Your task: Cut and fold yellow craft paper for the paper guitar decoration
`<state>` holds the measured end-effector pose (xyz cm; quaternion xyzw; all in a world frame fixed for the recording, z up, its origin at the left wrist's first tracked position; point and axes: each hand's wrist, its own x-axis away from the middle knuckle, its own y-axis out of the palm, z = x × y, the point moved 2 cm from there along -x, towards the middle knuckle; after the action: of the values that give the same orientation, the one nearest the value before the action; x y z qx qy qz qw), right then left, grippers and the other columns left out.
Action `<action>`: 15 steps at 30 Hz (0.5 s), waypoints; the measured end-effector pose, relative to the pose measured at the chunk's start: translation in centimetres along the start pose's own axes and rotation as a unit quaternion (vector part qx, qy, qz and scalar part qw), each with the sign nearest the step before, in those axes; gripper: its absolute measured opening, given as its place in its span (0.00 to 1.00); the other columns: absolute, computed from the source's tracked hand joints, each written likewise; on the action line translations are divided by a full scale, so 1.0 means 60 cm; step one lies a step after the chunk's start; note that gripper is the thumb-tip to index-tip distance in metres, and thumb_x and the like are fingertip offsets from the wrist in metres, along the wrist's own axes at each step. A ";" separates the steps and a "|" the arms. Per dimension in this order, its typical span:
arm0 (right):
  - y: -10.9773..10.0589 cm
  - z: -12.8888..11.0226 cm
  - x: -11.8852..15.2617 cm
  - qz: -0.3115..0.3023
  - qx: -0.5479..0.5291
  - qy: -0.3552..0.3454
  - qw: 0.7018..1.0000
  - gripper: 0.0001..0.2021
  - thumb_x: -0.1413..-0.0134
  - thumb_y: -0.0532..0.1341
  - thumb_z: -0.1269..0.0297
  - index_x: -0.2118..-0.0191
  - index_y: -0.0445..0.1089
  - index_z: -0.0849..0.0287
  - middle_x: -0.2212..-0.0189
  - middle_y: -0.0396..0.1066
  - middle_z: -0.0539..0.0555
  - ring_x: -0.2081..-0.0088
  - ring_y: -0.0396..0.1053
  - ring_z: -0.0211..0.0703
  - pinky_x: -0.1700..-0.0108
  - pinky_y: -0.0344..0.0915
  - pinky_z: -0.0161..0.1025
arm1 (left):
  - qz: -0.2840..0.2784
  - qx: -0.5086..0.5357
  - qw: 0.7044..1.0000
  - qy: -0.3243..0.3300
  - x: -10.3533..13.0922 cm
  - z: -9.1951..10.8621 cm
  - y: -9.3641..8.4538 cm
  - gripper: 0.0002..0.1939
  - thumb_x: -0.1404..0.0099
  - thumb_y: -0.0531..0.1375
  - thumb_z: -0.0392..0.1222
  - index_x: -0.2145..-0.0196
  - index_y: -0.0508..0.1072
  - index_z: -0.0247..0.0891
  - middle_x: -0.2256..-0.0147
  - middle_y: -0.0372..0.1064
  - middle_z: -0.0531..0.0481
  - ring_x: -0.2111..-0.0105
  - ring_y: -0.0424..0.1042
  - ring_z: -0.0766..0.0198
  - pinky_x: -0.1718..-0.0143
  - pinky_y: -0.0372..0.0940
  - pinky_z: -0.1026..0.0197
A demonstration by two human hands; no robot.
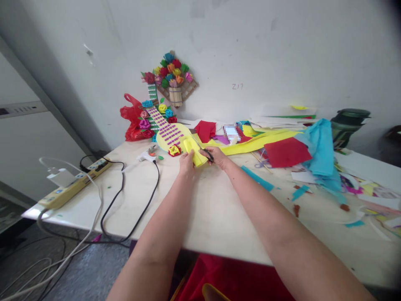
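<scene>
My left hand (187, 162) pinches the lower left edge of a folded yellow paper piece (194, 154) over the middle of the table. From the right, my right hand (216, 156) is closed around dark-handled scissors (209, 156), whose blades lie at the yellow piece's upper right side. Just behind my hands is a flat yellow guitar shape (171, 134) with purple strips, and a red and yellow paper flower (174, 150) rests at its lower edge. A long yellow strip (260, 143) stretches off to the right.
A glue gun (147, 156) with a black cable and a power strip (75, 184) are on the left. Red paper (287, 152), blue paper (321, 146), scraps and a dark green cup (348, 127) sit at the right. A paper-flower basket (175, 96) leans against the wall.
</scene>
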<state>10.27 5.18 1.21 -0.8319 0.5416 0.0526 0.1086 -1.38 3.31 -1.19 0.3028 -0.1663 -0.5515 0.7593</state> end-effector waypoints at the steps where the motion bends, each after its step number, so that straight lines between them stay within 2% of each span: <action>1: 0.000 0.000 0.000 0.001 0.000 0.001 1.000 0.18 0.64 0.62 0.49 0.78 0.63 0.62 0.89 0.55 0.43 0.89 0.52 0.28 0.89 0.49 0.27 | -0.002 0.002 1.000 -0.001 0.000 0.000 0.000 0.08 0.49 0.59 0.34 0.69 0.69 0.30 0.74 0.71 0.45 0.71 0.72 0.59 0.63 0.65 0.54; 11: 0.003 -0.003 0.004 0.020 -0.011 -0.006 1.000 0.16 0.65 0.64 0.54 0.78 0.64 0.62 0.90 0.54 0.43 0.90 0.50 0.26 0.89 0.47 0.28 | 0.006 -0.003 1.000 -0.005 0.002 0.003 0.000 0.07 0.49 0.58 0.33 0.69 0.69 0.30 0.74 0.71 0.45 0.71 0.71 0.59 0.63 0.65 0.54; 15: 0.001 -0.002 0.004 0.011 -0.014 -0.003 1.000 0.15 0.64 0.64 0.54 0.77 0.63 0.62 0.89 0.55 0.43 0.89 0.51 0.27 0.89 0.49 0.27 | 0.006 -0.002 1.000 -0.005 0.003 0.004 0.001 0.07 0.49 0.58 0.33 0.69 0.69 0.30 0.73 0.71 0.45 0.71 0.71 0.59 0.63 0.65 0.55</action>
<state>10.30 4.89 1.28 -0.8272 0.5497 0.0637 0.0974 -1.39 3.12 -1.00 0.2971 -0.1707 -0.5489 0.7625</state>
